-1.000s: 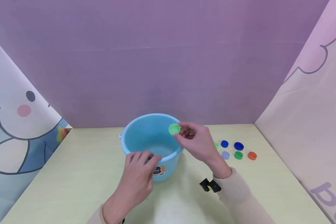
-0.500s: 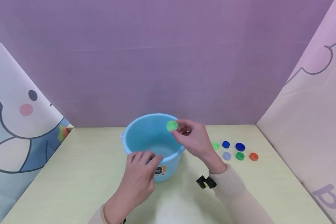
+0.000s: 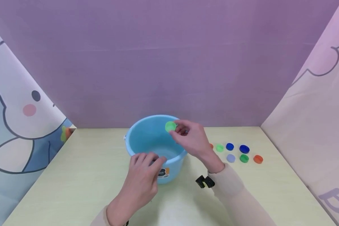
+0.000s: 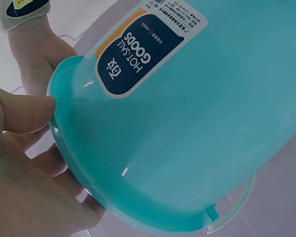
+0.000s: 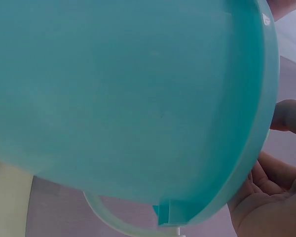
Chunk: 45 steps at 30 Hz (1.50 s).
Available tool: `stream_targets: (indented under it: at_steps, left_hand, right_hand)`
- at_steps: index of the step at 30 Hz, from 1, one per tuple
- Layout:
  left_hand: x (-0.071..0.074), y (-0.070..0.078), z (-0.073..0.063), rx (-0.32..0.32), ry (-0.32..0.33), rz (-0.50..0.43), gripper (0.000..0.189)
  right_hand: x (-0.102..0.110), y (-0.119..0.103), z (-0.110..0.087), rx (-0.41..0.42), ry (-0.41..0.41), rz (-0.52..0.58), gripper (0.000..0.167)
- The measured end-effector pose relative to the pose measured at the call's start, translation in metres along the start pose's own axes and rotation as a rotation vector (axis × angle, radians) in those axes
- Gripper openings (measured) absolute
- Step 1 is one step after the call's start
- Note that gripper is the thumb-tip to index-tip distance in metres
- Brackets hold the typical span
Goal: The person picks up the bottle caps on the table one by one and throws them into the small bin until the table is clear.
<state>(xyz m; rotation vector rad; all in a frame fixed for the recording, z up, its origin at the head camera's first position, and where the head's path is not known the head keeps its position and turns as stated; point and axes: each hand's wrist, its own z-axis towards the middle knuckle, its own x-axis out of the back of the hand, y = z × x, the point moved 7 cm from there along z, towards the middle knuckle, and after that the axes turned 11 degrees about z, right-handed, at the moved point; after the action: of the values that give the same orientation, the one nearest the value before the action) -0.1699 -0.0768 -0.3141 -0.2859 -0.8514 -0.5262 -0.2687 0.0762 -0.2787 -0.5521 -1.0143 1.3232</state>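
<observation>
A light blue bucket point(image 3: 173, 169) with a label stands on the table, its mouth facing up. Over its near rim curl the fingers of my left hand point(image 3: 141, 179); in the left wrist view the thumb point(image 4: 29, 113) lies against the outer side of that rim. Between thumb and forefinger, my right hand point(image 3: 192, 138) pinches a light green bottle cap point(image 3: 170, 126), held above the right part of the bucket's opening. In the right wrist view the bucket's wall point(image 5: 138, 98) fills most of the picture and hides the cap.
Right of the bucket lie several loose caps: light green point(image 3: 219, 148), dark blue point(image 3: 244, 149), pale violet point(image 3: 230, 158), green point(image 3: 244, 158) and orange point(image 3: 258, 159). Behind the table point(image 3: 96, 163) hangs a purple cloth point(image 3: 164, 62); printed cloths flank both sides.
My right hand has moved slightly left and up with the light green cap, further over the bucket's opening. An orange cap now shows beside the wrist. The left hand keeps its place on the rim.
</observation>
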Motion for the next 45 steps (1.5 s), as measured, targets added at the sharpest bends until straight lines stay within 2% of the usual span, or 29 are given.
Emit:
stream_targets:
  at_steps: [17,29,38,45]
  left_hand:
    - [-0.001,-0.001,0.0,0.008,-0.02,-0.003,0.033]
    - [0.0,0.0,0.001,-0.008,0.017,0.002,0.035]
    - [0.001,0.0,0.001,-0.01,0.007,0.008,0.035]
    - [0.001,0.0,0.001,-0.015,0.015,0.006,0.036]
  right_hand:
    - [-0.007,0.003,0.011,0.007,-0.03,-0.056,0.04]
    - [-0.007,0.005,0.013,-0.015,-0.031,-0.057,0.041]
    - [-0.008,-0.002,0.011,0.05,-0.057,-0.063,0.034]
    - [-0.004,-0.004,0.007,0.062,-0.064,-0.097,0.033]
